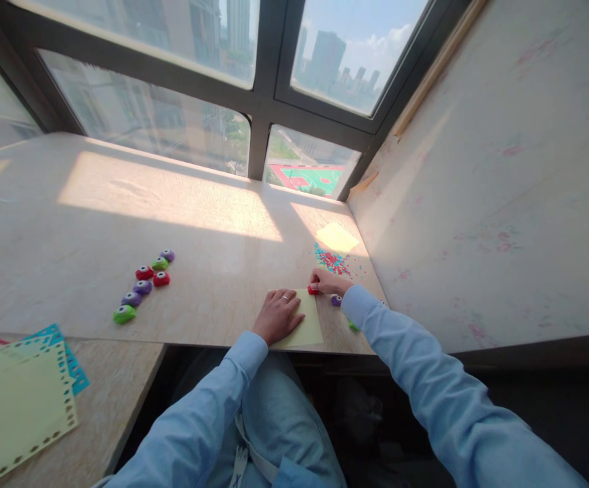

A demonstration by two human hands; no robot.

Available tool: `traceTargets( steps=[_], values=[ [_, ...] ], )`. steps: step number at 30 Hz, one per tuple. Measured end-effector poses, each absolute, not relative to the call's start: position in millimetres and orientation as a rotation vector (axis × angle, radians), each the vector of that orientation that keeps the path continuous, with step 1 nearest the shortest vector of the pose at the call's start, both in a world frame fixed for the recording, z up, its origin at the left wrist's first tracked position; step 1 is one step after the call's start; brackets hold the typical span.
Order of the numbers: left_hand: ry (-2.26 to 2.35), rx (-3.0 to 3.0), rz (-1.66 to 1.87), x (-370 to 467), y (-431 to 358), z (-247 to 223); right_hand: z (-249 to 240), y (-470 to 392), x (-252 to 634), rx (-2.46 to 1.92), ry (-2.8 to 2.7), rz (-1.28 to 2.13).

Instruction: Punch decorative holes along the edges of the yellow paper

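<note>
A pale yellow sheet of paper (pixel 310 327) lies on the stone ledge in front of me. My left hand (pixel 280 315) rests flat on it, fingers stretched out, a ring on one finger. At the sheet's top right corner, my right hand (pixel 329 280) grips a small red craft punch (pixel 313 289). Whether the paper is inside the punch's slot I cannot tell. Close by the right wrist sit a purple punch (pixel 336 300) and a green punch (pixel 354 327), the green one partly hidden by my sleeve.
Several red, purple and green punches (pixel 142 287) stand in a slanting line to the left. Red and blue paper bits (pixel 332 261) are scattered beyond my right hand, beside a sunlit yellow sheet (pixel 337 237). Sheets with punched borders (pixel 17 407) lie lower left. A wall (pixel 502 203) bounds the right side.
</note>
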State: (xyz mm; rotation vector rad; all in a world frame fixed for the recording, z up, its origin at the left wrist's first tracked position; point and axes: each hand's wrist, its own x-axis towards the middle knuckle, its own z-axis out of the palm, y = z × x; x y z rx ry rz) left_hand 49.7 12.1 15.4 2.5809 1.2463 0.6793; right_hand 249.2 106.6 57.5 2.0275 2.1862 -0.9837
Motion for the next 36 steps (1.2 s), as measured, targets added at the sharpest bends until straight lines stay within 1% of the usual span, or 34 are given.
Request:
traceTargets(
  steps=[10, 21, 36],
  values=[
    [1.246, 2.577, 0.718, 50, 13, 13, 61, 106, 255, 2.103, 2.213, -0.961],
    [1.24, 2.576, 0.707, 49, 13, 13, 78, 96, 256, 2.099, 2.234, -1.067],
    [1.235, 2.572, 0.706, 50, 13, 11, 55, 107, 247, 2.118, 2.116, -1.049]
  ],
)
